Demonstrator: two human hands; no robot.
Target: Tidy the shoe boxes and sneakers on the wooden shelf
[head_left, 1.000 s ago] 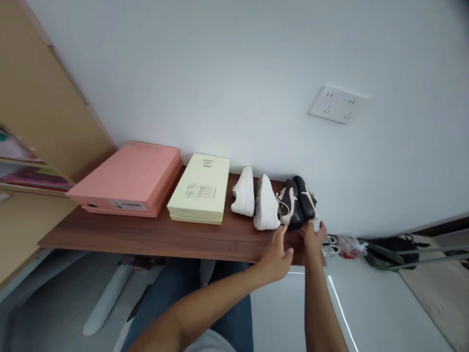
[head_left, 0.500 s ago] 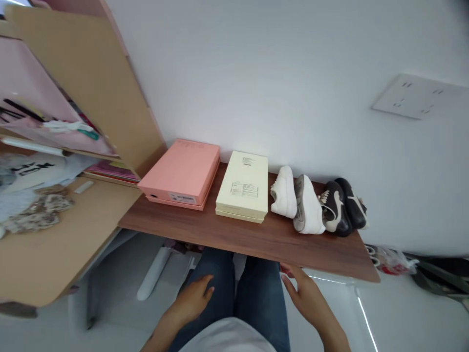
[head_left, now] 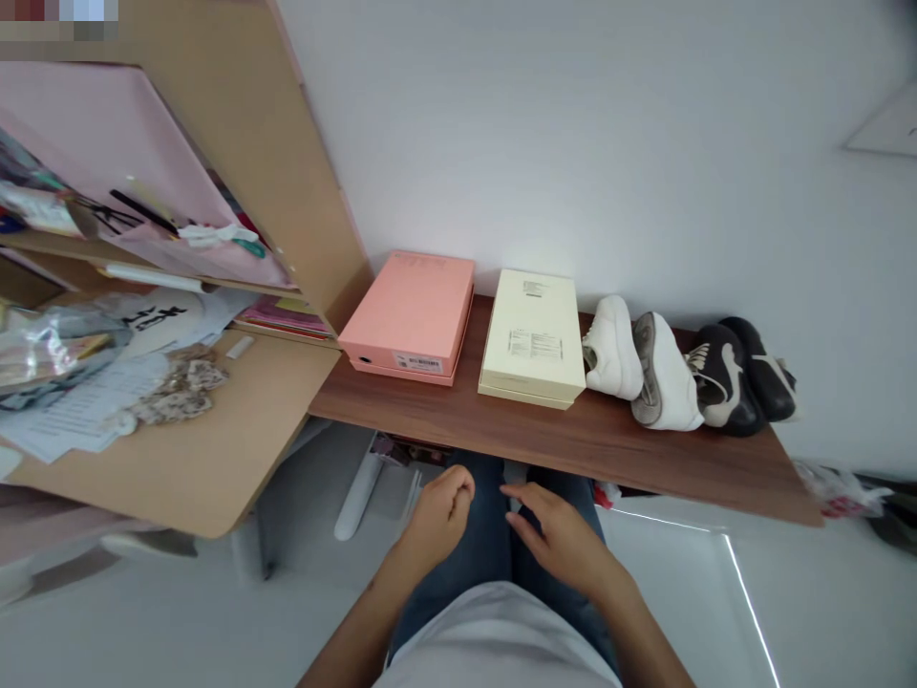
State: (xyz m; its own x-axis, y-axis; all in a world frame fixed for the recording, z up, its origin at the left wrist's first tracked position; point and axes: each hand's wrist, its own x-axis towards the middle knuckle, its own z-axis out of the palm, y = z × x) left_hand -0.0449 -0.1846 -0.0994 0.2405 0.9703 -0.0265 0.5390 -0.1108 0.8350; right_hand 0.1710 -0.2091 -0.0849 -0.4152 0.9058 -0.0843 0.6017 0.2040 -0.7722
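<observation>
Left hand (head_left: 438, 516) curled in a loose fist, right hand (head_left: 555, 540) spread with fingers open, both holding nothing, just above the blue jeans (head_left: 487, 535) on the person's lap. Just ahead, the brown wood-grain bench (head_left: 573, 454) carried a pink shoebox (head_left: 407, 315), a pale yellow box (head_left: 531, 336), white sneakers (head_left: 666, 377) and black sneakers (head_left: 723, 382) with white stripes, all in a row against the white wall (head_left: 573, 143). Further left, a tan desk (head_left: 244, 449) held loose papers (head_left: 78, 406).
</observation>
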